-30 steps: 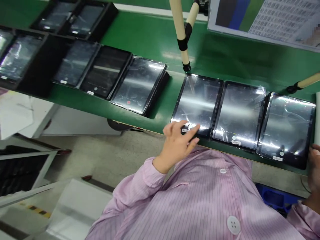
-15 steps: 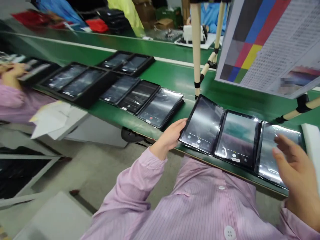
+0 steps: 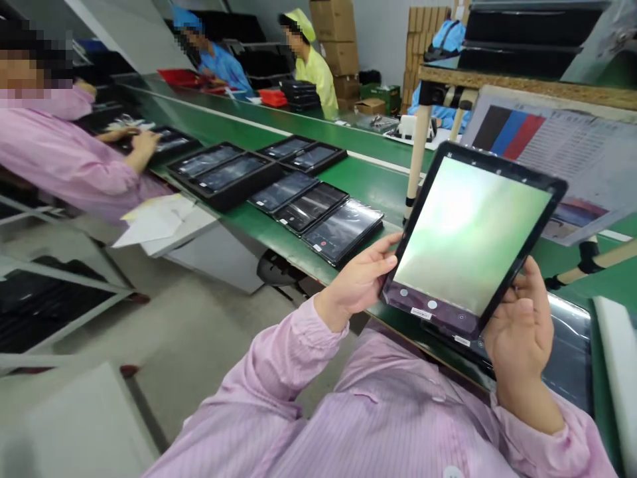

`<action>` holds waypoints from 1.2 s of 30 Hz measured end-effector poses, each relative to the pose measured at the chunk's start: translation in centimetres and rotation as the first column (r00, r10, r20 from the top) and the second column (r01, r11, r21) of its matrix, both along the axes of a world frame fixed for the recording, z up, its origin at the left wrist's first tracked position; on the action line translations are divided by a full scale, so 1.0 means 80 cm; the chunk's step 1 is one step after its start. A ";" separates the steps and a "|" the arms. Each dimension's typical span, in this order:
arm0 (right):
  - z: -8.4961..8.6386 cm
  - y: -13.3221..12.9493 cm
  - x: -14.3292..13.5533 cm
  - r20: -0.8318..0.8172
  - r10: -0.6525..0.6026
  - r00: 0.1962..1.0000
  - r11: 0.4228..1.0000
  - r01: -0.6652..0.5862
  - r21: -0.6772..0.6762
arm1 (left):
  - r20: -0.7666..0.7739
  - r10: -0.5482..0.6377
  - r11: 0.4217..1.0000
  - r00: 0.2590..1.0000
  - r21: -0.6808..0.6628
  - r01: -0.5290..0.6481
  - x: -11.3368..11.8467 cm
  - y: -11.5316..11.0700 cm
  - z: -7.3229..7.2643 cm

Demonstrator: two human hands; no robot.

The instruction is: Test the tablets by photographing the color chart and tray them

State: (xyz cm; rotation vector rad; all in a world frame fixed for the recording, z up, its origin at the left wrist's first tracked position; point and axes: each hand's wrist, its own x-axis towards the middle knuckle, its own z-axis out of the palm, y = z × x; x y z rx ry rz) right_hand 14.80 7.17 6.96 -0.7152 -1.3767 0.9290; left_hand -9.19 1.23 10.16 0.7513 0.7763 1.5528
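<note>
A black-framed tablet [image 3: 472, 232] is raised and tilted above the bench edge, its screen lit with a blurry green camera picture. My left hand [image 3: 365, 275] is closed on its left edge, thumb on the front. At the right edge, my right hand [image 3: 522, 318] grips it with curled fingers partly behind the frame. Below it lies another tablet, mostly hidden, with a small white label showing. A film-covered tablet [image 3: 572, 345] rests on the bench to the right of my right hand. Left of my left hand, several tablets [image 3: 343, 229] lie side by side in clear film.
Black trays [image 3: 223, 176] with tablets stand farther left on the green bench [image 3: 368, 174]. A pole-framed shelf [image 3: 527, 86] with a colour chart [image 3: 512, 133] rises behind the held tablet. White foam [image 3: 617, 358] lines the right. A co-worker in pink [image 3: 64, 153] works at left.
The left tablet of the nearby row has been lifted off the bench and tilted up. My right hand has moved left onto its right edge. The view has risen.
</note>
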 end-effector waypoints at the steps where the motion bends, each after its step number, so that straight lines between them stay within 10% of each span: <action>1: 0.007 -0.001 -0.004 -0.087 -0.027 0.996 1.000 0.028 0.009 | -0.004 0.011 1.000 1.000 0.023 -0.011 0.009 0.003 -0.001; 9: 0.025 0.028 0.019 -0.135 0.053 0.989 0.976 -0.080 -0.204 | -0.270 0.427 0.846 0.863 0.456 -0.276 0.059 0.040 -0.029; 15: 0.032 0.038 0.034 -0.136 0.136 0.981 0.950 -0.169 -0.263 | -0.719 0.644 0.749 0.261 0.662 -0.026 0.070 0.033 -0.031; 19: 0.033 0.041 0.029 -0.220 0.155 0.963 0.931 -0.217 -0.294 | -0.780 0.610 0.790 0.140 0.612 -0.031 0.076 0.026 -0.033; 25: 0.040 0.037 0.021 -0.238 0.195 0.951 0.938 -0.252 -0.238 | -0.789 0.597 0.802 0.145 0.593 -0.074 0.083 0.023 -0.041; 32: 0.048 0.035 0.022 0.178 0.080 0.981 0.974 -0.040 -0.222 | -0.764 0.583 0.810 0.278 0.573 -0.125 0.085 0.025 -0.049; 36: 0.046 0.034 0.022 0.203 0.100 0.974 0.980 -0.062 -0.188 | -0.663 0.565 0.812 0.491 0.553 -0.188 0.079 0.025 -0.040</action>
